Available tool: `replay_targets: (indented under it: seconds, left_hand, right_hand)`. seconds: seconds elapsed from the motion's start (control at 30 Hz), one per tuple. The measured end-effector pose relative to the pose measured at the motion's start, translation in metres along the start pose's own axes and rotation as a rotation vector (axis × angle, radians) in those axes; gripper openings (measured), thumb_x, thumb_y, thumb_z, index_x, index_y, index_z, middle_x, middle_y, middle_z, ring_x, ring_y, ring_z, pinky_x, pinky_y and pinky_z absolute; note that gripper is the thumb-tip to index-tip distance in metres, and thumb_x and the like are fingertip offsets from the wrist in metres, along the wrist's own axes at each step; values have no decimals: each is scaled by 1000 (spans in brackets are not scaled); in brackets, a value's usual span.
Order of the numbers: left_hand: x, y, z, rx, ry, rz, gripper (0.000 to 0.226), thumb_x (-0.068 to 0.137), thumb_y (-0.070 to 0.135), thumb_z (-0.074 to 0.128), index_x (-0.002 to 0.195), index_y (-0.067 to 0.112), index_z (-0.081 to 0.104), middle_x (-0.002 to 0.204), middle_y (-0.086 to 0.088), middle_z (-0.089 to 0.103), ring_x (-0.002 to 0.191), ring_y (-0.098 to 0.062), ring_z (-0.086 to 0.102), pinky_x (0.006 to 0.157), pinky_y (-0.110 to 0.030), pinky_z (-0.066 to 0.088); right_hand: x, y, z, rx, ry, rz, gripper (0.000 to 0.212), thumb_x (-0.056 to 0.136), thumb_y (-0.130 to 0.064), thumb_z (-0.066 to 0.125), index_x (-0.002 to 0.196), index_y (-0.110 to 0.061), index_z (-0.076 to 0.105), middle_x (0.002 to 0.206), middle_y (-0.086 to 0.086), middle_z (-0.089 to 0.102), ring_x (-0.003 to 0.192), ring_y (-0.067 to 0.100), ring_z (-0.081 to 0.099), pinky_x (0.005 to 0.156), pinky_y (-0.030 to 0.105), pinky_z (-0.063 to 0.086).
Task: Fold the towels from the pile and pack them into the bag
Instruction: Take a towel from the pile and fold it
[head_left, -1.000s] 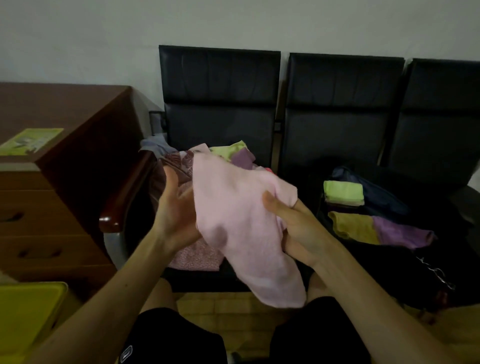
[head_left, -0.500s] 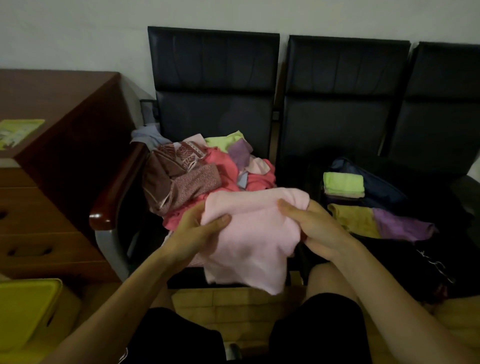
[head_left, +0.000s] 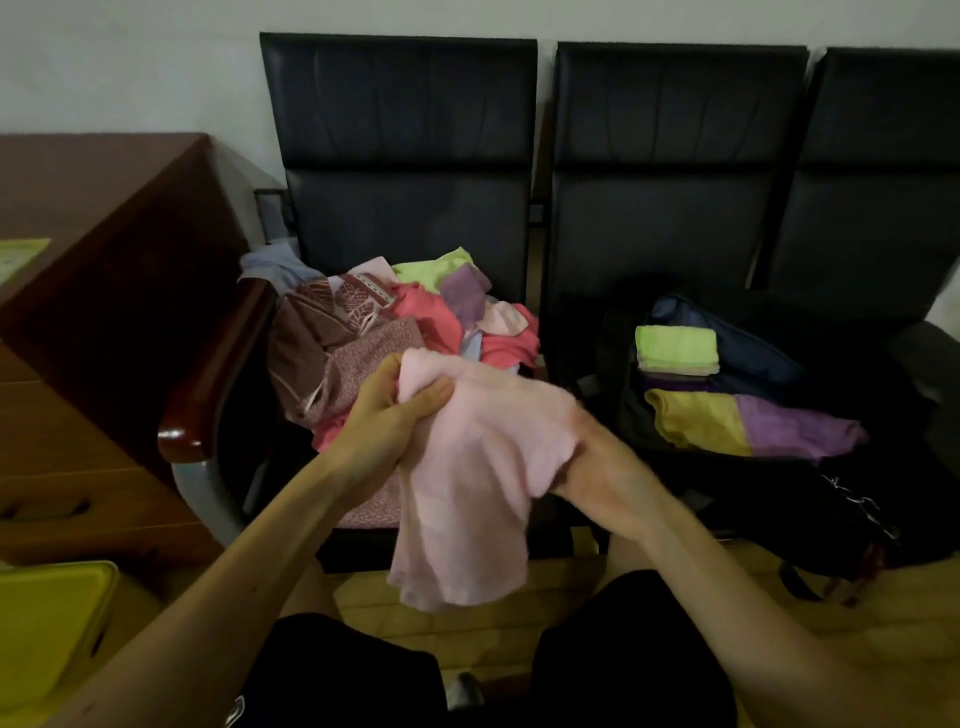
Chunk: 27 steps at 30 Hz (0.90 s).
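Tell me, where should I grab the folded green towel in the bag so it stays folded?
Probably its near long edge, coming from the front and above. The green towel lies flat on top of a small stack in the open bag, so that edge is free: slide your fingers under, thumb on top, and the folds should hold.

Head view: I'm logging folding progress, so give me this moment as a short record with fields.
pink towel: hanging, not yet folded
left grip: pinches its top corner
right grip: holds its right edge, blurred
pile: unfolded, on left chair
bag: open on middle chair; green towel, yellow towel, purple towel in it
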<state>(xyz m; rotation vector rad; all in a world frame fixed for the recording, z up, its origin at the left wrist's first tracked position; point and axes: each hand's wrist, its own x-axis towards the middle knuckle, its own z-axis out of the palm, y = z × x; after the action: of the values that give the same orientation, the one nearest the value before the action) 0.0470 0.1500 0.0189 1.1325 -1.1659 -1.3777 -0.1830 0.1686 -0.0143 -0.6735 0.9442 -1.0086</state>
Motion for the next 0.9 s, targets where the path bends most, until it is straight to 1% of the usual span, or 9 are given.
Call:
replay_targets:
  seconds: [0.07,0.17,0.23,0.33,0.47,0.57,0.67,0.73,0.9]
  left_hand:
    - [3,5,1,35,17,-12,32,89,14,70,118,7,55,112,-14,69,103,-27,69,82,-36,59]
    - [5,15,-2,253,143,18,41,84,17,77,116,13,52,105,-6,64,90,-16,64,70,-25,55]
    - [8,21,-5,326,224,10,52,83,18,78,121,18,44,102,2,53,85,-10,56,63,-22,48]
    - [11,32,-8,310,193,8,54,85,19,75,129,25,45,113,9,48,92,-9,54,70,-21,48]
    - [8,54,-12,349,86,2,34,85,22,73,118,20,68,122,2,58,106,-20,61,88,-39,57]
    - [4,68,-11,310,16,48,41,75,15,80,114,22,70,107,1,71,91,-16,73,71,-29,61]
    - [2,75,-7,372,6,138,43,70,7,82,107,23,70,96,5,73,78,-4,73,60,-18,57]
    - [3,76,-7,524,28,217,50,70,10,85,116,21,69,100,7,70,76,1,70,61,-12,54]
    - [-1,70,-1,923,122,451,50,72,28,86,119,17,71,107,6,67,91,-11,63,76,-16,49]
  right_hand:
    - [0,3,6,-94,20,-50,67,82,-12,72,143,-16,45,132,10,62,116,28,64,93,42,54]
    - [-3,-15,9,-69,132,-177,95,65,-11,80,148,-26,35,132,10,59,114,27,64,96,43,53]
    - [-5,-31,13,-251,93,-287,72,71,-11,80,134,-28,50,125,11,64,111,26,66,88,38,57]
    - [-7,-54,24,-582,54,-378,44,80,-8,78,118,-25,65,123,6,65,112,22,65,89,39,58]
    - [-15,-85,33,-798,21,-412,59,71,-9,86,126,-12,64,119,1,67,107,12,66,86,33,59]
    - [-28,-99,43,-1026,24,-476,55,70,-8,87,120,-15,66,105,-7,69,93,0,66,76,23,57]
    - [-39,-107,50,-1194,109,-558,48,72,-12,86,116,-4,67,110,8,70,98,18,66,84,38,57]
    - [-45,-107,50,-1230,160,-574,46,76,-14,83,116,-1,66,113,13,69,101,24,65,87,42,55]
    - [-47,-94,35,-1350,246,-600,37,82,-26,78,116,-14,70,107,4,72,95,19,66,80,34,55]
